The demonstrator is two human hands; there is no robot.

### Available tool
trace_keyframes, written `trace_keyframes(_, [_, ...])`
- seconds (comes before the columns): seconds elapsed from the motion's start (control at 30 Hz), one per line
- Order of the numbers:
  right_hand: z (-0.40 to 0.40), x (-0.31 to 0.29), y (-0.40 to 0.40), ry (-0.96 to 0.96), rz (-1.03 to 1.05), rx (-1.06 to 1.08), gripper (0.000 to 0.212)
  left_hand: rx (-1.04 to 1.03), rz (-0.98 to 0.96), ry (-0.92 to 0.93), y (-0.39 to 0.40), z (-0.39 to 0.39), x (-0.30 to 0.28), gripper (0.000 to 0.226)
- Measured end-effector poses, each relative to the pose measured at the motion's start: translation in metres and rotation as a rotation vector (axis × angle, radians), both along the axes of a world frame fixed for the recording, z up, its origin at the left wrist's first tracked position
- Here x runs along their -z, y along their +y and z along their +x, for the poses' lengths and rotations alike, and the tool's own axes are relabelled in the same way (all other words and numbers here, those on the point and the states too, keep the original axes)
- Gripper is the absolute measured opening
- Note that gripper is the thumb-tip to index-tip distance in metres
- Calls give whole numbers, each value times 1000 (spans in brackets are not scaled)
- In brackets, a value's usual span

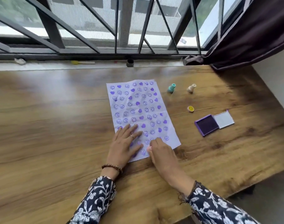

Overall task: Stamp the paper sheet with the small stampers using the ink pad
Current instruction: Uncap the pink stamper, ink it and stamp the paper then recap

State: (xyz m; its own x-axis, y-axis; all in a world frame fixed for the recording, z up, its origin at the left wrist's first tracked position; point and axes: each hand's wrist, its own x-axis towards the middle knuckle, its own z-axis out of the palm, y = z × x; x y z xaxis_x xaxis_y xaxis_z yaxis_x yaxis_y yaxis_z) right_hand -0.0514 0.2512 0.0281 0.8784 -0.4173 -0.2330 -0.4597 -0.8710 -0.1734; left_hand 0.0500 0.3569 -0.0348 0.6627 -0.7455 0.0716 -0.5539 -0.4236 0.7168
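A white paper sheet (138,109) covered with several purple smiley and heart prints lies on the wooden table (49,126). My left hand (123,143) rests flat on the sheet's near left part, fingers spread. My right hand (160,152) is closed on a small pink stamper (149,148), pressed down at the sheet's near edge; most of the stamper is hidden by the fingers. To the right lie a teal stamper (171,88), a cream stamper (191,88), a yellow smiley stamper (190,108) and the open purple ink pad (206,124) with its lid (224,119).
A barred window and its sill (89,63) with small items run along the table's far edge. A dark curtain (251,38) hangs at the right. The table's right edge drops off near the ink pad.
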Motion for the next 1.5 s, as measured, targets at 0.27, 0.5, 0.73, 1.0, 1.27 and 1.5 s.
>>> trace_keyframes(0.27, [0, -3, -12, -76, 155, 4, 13, -1, 15, 70, -1, 2, -8, 45])
trace_keyframes(0.5, [-23, -25, -68, -453, 1014, 711, 8, 2, 68, 99, -14, 10, -30, 34])
trace_keyframes(0.73, [-48, -57, -154, -730, 1358, 868, 8, 25, 23, 96, -110, -9, -64, 15])
trace_keyframes(1.0, [-60, -44, -230, -776, 1445, 841, 7, 190, 193, 14, -240, -23, -57, 28])
trace_keyframes(1.27, [-57, -18, -270, -706, 1358, 744, 9, 97, 201, -9, -275, -14, -51, 10])
trace_keyframes(1.5, [-44, -10, -285, -648, 1121, 557, 13, -74, 76, 375, -286, -18, -62, 25])
